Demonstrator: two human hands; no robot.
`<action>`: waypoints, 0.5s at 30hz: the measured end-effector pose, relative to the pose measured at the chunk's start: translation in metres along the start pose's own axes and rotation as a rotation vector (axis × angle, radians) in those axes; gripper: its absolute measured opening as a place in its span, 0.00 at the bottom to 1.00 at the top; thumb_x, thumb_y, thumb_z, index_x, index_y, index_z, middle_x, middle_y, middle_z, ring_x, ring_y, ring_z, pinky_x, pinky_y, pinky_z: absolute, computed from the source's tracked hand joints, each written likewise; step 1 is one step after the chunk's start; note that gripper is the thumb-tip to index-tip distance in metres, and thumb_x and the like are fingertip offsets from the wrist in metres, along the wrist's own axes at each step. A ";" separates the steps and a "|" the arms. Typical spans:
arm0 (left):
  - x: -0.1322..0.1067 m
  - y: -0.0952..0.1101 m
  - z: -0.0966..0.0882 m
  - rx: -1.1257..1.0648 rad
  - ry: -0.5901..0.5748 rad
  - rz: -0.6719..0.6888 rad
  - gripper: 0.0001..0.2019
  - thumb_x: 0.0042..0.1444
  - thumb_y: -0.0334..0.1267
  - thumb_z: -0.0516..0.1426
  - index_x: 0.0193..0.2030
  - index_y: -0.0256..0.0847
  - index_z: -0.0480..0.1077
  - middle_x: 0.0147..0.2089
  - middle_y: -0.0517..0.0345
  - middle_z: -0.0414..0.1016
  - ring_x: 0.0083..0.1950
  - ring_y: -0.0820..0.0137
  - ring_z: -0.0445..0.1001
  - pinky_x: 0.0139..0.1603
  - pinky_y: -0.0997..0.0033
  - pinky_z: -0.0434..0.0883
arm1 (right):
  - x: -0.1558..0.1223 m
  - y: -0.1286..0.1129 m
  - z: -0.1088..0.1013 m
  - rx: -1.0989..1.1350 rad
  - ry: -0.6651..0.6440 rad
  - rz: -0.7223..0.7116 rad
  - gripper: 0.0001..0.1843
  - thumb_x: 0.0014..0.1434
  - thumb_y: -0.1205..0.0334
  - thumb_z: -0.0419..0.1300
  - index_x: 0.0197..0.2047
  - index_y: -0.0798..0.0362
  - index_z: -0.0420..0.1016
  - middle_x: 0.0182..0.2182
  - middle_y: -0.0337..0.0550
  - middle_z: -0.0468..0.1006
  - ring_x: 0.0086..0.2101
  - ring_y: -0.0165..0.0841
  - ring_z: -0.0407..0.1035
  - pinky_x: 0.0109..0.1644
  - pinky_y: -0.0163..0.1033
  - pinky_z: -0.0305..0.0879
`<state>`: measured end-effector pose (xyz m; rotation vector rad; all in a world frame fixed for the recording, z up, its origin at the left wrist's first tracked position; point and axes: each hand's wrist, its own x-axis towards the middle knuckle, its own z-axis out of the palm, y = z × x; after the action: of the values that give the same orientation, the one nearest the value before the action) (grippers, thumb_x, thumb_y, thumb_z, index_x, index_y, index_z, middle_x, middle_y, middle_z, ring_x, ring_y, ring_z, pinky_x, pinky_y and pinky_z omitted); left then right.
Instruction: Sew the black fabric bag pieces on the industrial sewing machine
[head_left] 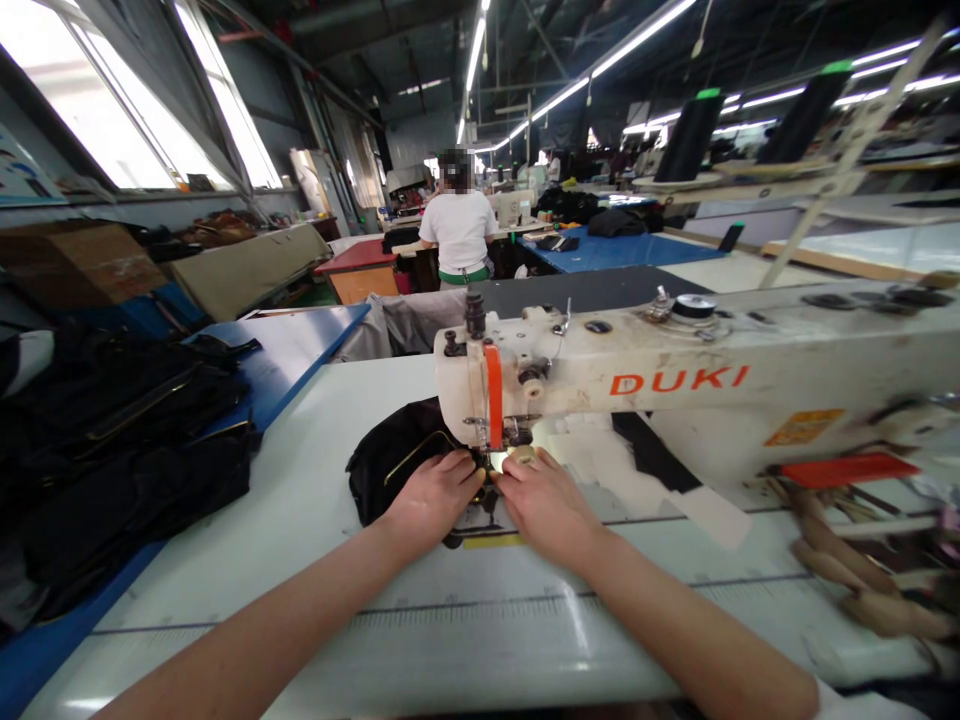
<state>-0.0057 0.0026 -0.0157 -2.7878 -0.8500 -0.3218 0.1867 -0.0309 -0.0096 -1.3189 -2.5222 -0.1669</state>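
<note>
A cream sewing machine [675,375] marked DUKI stands on the white table [315,500], its needle head at the left with an orange guard. A bunched piece of black fabric [390,455] lies under and left of the needle. My left hand [431,495] rests on the fabric, fingers pressed together at the needle. My right hand [544,500] lies on the other side of the needle, fingers flat and close together on the fabric's edge. The fingertips of both hands almost meet under the presser foot.
A heap of black garments [112,440] lies on a blue table at the left. A person in a white shirt [459,235] sits with their back to me at a far station. Thread cones [690,135] stand on a rack at the right. Brown straps [862,590] hang at the right edge.
</note>
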 end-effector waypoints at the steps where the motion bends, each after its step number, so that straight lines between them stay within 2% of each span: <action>1: -0.001 -0.001 0.001 -0.006 0.014 0.008 0.10 0.62 0.31 0.50 0.47 0.35 0.69 0.45 0.48 0.73 0.54 0.59 0.67 0.50 0.59 0.71 | 0.000 0.000 0.000 -0.002 -0.001 0.001 0.08 0.59 0.69 0.53 0.37 0.55 0.73 0.35 0.45 0.73 0.41 0.40 0.62 0.49 0.45 0.53; 9: 0.000 -0.003 0.006 -0.034 0.038 -0.009 0.08 0.62 0.32 0.51 0.44 0.35 0.70 0.44 0.49 0.74 0.53 0.60 0.68 0.50 0.58 0.71 | 0.001 0.000 -0.001 0.006 -0.015 0.015 0.09 0.60 0.69 0.53 0.39 0.55 0.74 0.36 0.46 0.73 0.41 0.39 0.63 0.50 0.45 0.53; 15: 0.004 -0.002 0.003 -0.029 -0.004 -0.041 0.09 0.62 0.31 0.50 0.44 0.36 0.70 0.44 0.48 0.73 0.53 0.60 0.68 0.51 0.59 0.71 | 0.001 -0.002 -0.004 0.016 -0.017 0.031 0.09 0.60 0.69 0.53 0.38 0.56 0.74 0.36 0.47 0.74 0.42 0.40 0.63 0.50 0.45 0.52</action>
<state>-0.0033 0.0066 -0.0176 -2.8013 -0.9120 -0.3372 0.1853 -0.0319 -0.0055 -1.3586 -2.5105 -0.1296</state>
